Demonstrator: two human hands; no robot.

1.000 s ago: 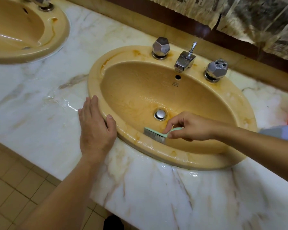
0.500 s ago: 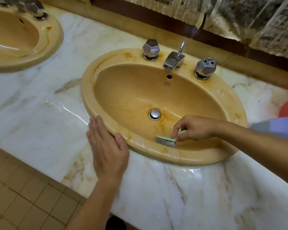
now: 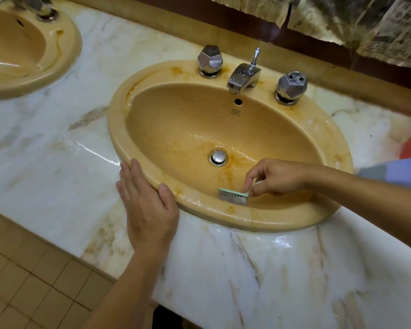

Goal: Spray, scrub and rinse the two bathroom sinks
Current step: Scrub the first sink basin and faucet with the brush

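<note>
Inside sink (image 3: 152, 129), brush (image 3: 233, 195) farther right than before

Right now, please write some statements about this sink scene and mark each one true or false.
1. The right hand holds a green brush inside the sink. True.
2. The left hand grips a spray bottle. False: it rests flat at the sink's rim and holds nothing.
3. Water runs from the faucet. False: no stream shows.
4. The drain plug is uncovered. True.
5. A second sink lies to the left. True.
</note>
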